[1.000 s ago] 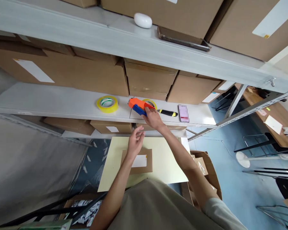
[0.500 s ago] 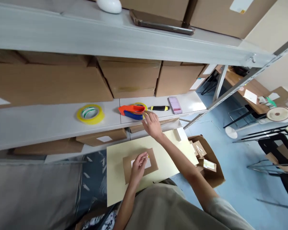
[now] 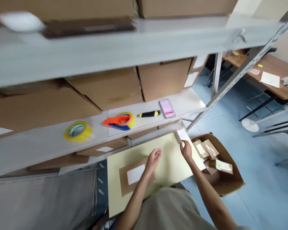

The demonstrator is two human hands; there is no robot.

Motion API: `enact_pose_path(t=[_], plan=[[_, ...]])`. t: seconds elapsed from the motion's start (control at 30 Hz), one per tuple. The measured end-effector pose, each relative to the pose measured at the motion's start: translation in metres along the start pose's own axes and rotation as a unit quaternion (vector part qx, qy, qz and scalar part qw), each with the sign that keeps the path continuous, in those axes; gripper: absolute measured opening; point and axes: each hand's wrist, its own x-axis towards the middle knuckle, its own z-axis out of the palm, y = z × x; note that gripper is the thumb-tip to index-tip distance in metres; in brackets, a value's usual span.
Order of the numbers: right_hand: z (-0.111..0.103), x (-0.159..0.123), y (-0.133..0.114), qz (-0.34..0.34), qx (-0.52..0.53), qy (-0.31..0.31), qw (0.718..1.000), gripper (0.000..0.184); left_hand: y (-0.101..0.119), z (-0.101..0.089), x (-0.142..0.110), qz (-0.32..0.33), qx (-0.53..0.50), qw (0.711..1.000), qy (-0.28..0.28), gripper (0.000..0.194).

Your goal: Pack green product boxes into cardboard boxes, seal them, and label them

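Observation:
My right hand [image 3: 186, 151] is at the near end of a small white box-like block [image 3: 182, 135] at the right back corner of the cream tabletop [image 3: 169, 153]; its fingers are bent onto the block's edge. My left hand [image 3: 154, 159] hovers over the right part of a flat brown cardboard box [image 3: 126, 190], fingers curled together. Whatever those fingers may hold is too small to make out. A white label [image 3: 134, 175] lies on top of the cardboard box, partly covered by my left wrist.
On the shelf ahead are a yellow tape roll [image 3: 78, 131], an orange and blue tape dispenser [image 3: 117, 121], a black and yellow cutter [image 3: 148, 114] and a blurred-out pink item [image 3: 166, 108]. An open carton [image 3: 230, 183] with several small boxes stands on the floor at right.
My right hand has moved from beside the tape dispenser down and right to the white block. My left hand has shifted right, off the label's middle. The view has turned right.

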Motion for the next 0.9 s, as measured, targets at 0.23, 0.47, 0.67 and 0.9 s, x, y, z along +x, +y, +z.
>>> enact_pose_path(t=[0.23, 0.47, 0.67, 0.9], plan=[[0.013, 0.060, 0.083, 0.104, -0.063, -0.061, 0.991, 0.042, -0.024, 0.095, 0.079, -0.105, 0.011, 0.994, 0.036, 0.036], [0.020, 0.087, 0.134, 0.122, -0.077, -0.103, 0.984, 0.045, -0.059, 0.191, 0.143, -0.156, 0.017, 0.984, 0.082, 0.034], [0.010, 0.079, 0.134, 0.091, -0.030, -0.127, 0.987, 0.039, -0.065, 0.242, 0.164, -0.189, 0.084, 0.974, 0.089, 0.029], [0.001, 0.081, 0.117, 0.114, -0.040, -0.138, 0.983, 0.033, -0.053, 0.250, 0.149, -0.181, 0.151, 0.966, 0.110, 0.033]])
